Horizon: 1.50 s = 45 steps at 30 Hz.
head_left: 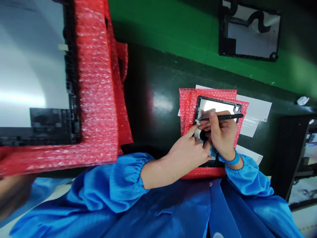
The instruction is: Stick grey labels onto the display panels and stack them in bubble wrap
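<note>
A black-framed panel (221,105) with a bright, glossy inner face lies on red bubble wrap (187,109) on the bench. Slim black tweezers (228,117) are pinched in my right hand (224,134), their pointed tip at the left edge of the frame. Just below that tip, my left hand (185,150) rests with its index finger stretched onto the frame edge. Its thumb reaches toward the right hand, and the other fingers are partly hidden. Both hands cover much of the panel's lower half, where a dark round shape (204,135) shows between them.
At left, a larger framed panel (49,82) on red bubble wrap (96,99) is near the camera, another person's blurred hand (17,193) beneath it. White sheets (256,107) lie under my work. Another framed panel (251,38) sits on the green surface. A crumpled white scrap (302,100) and black rack (294,158) stand right.
</note>
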Available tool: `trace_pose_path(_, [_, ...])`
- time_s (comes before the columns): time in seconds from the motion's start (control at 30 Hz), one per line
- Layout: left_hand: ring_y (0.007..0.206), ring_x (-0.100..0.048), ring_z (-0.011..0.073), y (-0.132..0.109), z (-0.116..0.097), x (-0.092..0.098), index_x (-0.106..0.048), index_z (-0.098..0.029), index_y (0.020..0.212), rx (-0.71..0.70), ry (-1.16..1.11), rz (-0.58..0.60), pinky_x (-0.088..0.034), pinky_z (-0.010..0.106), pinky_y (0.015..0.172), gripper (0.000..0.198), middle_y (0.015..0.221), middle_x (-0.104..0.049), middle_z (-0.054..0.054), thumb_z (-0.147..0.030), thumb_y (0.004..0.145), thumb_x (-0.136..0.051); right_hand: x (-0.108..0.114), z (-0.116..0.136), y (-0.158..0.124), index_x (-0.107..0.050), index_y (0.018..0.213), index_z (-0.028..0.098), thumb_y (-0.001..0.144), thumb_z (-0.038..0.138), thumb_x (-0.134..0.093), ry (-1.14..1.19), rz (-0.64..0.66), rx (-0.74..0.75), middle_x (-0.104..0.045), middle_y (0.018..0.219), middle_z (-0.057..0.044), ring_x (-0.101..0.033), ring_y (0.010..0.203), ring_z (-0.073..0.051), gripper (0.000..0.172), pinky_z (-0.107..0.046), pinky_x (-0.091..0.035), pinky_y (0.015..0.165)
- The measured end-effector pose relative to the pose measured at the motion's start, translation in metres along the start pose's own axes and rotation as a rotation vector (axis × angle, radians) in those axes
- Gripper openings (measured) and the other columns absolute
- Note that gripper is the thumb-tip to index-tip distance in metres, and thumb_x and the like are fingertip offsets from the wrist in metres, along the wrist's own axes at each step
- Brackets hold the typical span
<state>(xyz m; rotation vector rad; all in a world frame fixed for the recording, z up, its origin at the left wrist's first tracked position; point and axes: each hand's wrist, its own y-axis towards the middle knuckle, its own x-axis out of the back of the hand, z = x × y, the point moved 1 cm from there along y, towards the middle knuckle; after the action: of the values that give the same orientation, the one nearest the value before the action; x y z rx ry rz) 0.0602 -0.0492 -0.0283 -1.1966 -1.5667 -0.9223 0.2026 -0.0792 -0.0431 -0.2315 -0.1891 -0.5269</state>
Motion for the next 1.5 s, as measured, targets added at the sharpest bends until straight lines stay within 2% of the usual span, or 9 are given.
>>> trace_pose_path(0.27, [0.061,-0.074,0.0254,0.003,0.012,0.003,-0.079,-0.013,0.112,-0.033,-0.042,0.095,-0.039,0.055,0.125,0.058,0.066,-0.077,0.005,-0.068,0.095,-0.071,0.0,-0.003,0.004,-0.067,0.097,0.026,0.102,0.052,-0.071,-0.017,0.019,0.005,-0.079,0.073,0.003,-0.079,0.059,-0.016,0.027,-0.025,-0.067,0.053])
trace_pose_path(0.47, [0.074,-0.078,0.0271,0.005,0.019,0.014,-0.077,-0.013,0.114,-0.054,-0.101,0.047,-0.047,0.051,0.116,0.053,0.071,-0.078,0.006,-0.063,0.099,-0.067,0.007,0.001,0.009,-0.064,0.096,0.026,0.1,0.057,-0.071,0.106,0.03,-0.052,-0.079,0.07,0.003,-0.079,0.056,-0.017,0.032,-0.024,-0.066,0.05])
trace_pose_path(0.57, [0.076,-0.077,0.022,-0.008,0.023,0.02,-0.073,-0.017,0.101,0.201,-0.14,-0.078,-0.055,0.037,0.086,0.039,0.08,-0.078,0.005,-0.047,0.112,-0.05,0.025,0.004,0.007,-0.063,0.094,0.026,0.098,0.059,-0.074,0.164,-0.047,-0.016,-0.079,0.068,0.003,-0.078,0.052,-0.017,0.035,-0.024,-0.065,0.049])
trace_pose_path(0.7, [0.06,-0.07,0.0213,-0.031,0.029,0.014,-0.064,-0.017,0.109,0.671,-0.178,-0.018,-0.039,0.031,0.054,0.029,0.076,-0.074,0.003,-0.041,0.112,-0.049,0.052,-0.007,0.005,-0.063,0.093,0.025,0.098,0.055,-0.076,0.188,-0.153,0.075,-0.08,0.068,0.003,-0.078,0.052,-0.018,0.033,-0.025,-0.064,0.047])
trace_pose_path(0.87, [0.075,-0.072,0.0212,-0.031,0.018,0.006,-0.058,-0.021,0.102,0.703,-0.23,0.027,-0.042,0.03,0.062,0.019,0.092,-0.074,0.005,-0.024,0.11,-0.042,0.058,-0.031,0.008,-0.062,0.093,0.023,0.099,0.055,-0.074,0.219,-0.178,0.123,-0.079,0.067,0.002,-0.076,0.05,-0.018,0.035,-0.028,-0.064,0.051])
trace_pose_path(1.03, [0.074,-0.066,0.0214,-0.017,0.007,0.004,-0.054,-0.022,0.098,0.779,-0.444,-0.183,-0.039,0.031,0.064,0.011,0.086,-0.066,0.005,-0.022,0.104,-0.045,0.056,-0.04,0.008,-0.061,0.095,0.023,0.101,0.054,-0.072,0.291,-0.207,0.138,-0.079,0.068,0.002,-0.077,0.052,-0.017,0.034,-0.028,-0.064,0.052])
trace_pose_path(1.23, [0.057,-0.054,0.0165,-0.011,0.031,-0.018,-0.057,-0.021,0.111,0.798,-0.627,-0.299,-0.038,0.029,0.061,0.015,0.064,-0.055,-0.007,-0.035,0.104,-0.057,0.054,-0.049,0.013,-0.061,0.098,0.022,0.098,0.059,-0.072,0.321,-0.195,0.126,-0.078,0.066,0.002,-0.077,0.053,-0.018,0.039,-0.03,-0.064,0.054])
trace_pose_path(1.37, [0.077,-0.058,0.0191,-0.007,0.034,-0.017,-0.053,-0.023,0.084,0.754,-0.637,-0.396,-0.043,0.032,0.072,0.023,0.078,-0.056,0.0,-0.035,0.103,-0.054,0.053,-0.052,0.015,-0.061,0.097,0.021,0.098,0.059,-0.072,0.316,-0.199,0.131,-0.078,0.068,0.001,-0.075,0.051,-0.017,0.039,-0.029,-0.063,0.054])
trace_pose_path(1.5, [0.089,-0.056,0.02,0.004,0.016,-0.007,-0.049,-0.023,0.09,0.685,-0.67,-0.528,-0.045,0.034,0.08,0.018,0.094,-0.054,0.004,-0.033,0.104,-0.051,0.056,-0.05,0.015,-0.06,0.097,0.021,0.096,0.06,-0.072,0.387,-0.252,0.127,-0.078,0.067,0.0,-0.076,0.051,-0.018,0.041,-0.028,-0.062,0.052])
